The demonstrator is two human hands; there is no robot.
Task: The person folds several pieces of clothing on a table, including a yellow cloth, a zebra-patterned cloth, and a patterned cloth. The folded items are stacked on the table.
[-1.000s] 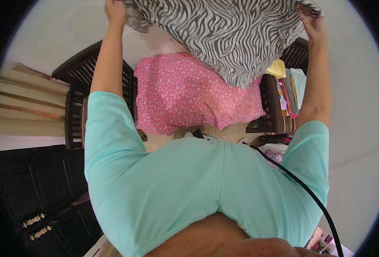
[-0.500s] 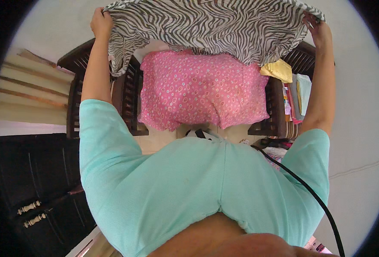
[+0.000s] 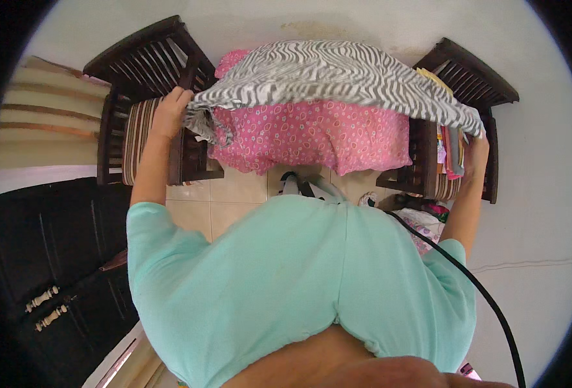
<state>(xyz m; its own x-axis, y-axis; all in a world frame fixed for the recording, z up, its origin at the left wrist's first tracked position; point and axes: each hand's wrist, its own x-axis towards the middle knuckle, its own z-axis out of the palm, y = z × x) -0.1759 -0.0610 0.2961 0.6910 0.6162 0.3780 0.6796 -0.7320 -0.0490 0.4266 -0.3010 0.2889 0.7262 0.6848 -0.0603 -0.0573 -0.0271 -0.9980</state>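
Observation:
A zebra-striped black and white cloth stretches wide between my two hands. My left hand is closed on its left corner, and a bunched end hangs down beside it. At the other end, my right hand grips the right corner; its fingers are partly hidden by the cloth. The striped cloth slopes from the wall side toward me over a pink patterned cloth, which covers something between two dark wooden chairs. The pink cloth's front and its far left corner show.
The left wooden chair has a striped cushion. Folded clothes lie on the right chair, near my right hand. A black cable runs down at the right. A black cabinet stands at the left.
Both hands have come down and nearer to me from their raised position. The striped cloth has lowered and now lies across the upper part of the pink cloth.

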